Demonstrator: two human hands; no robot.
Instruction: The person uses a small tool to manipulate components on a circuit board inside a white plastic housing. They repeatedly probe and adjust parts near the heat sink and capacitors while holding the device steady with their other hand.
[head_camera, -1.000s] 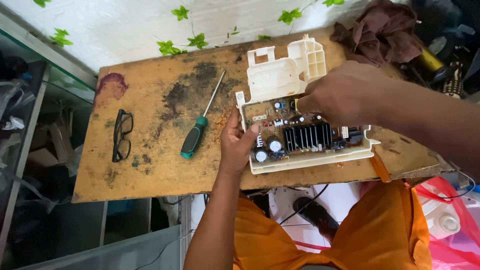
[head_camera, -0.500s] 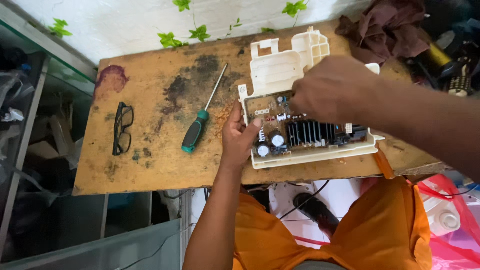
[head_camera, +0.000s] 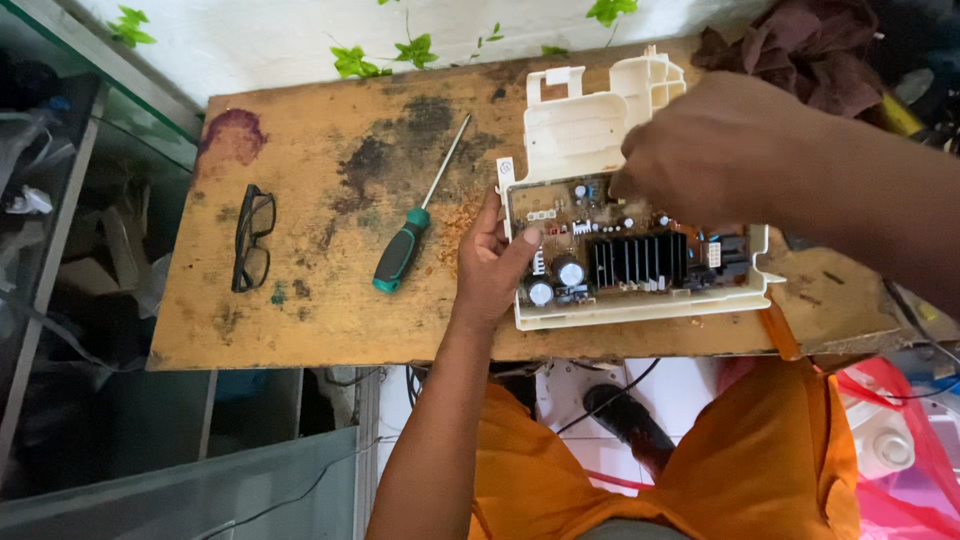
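The circuit board (head_camera: 620, 240) sits in its white plastic tray (head_camera: 640, 310) at the near right edge of the wooden table (head_camera: 320, 300). The left hand (head_camera: 490, 265) clasps the tray's left end, thumb lying on the board. The right hand (head_camera: 710, 150) is bunched over the board's far edge; whether its fingers pinch anything, I cannot tell. The board looks light, stiff and fragile; I would hold it by the tray's rim, clear of the black finned block (head_camera: 635, 260) and round capacitors. A small pale label sits right of the fins. To the left lie a green-handled screwdriver (head_camera: 415, 225) and black glasses (head_camera: 250, 237).
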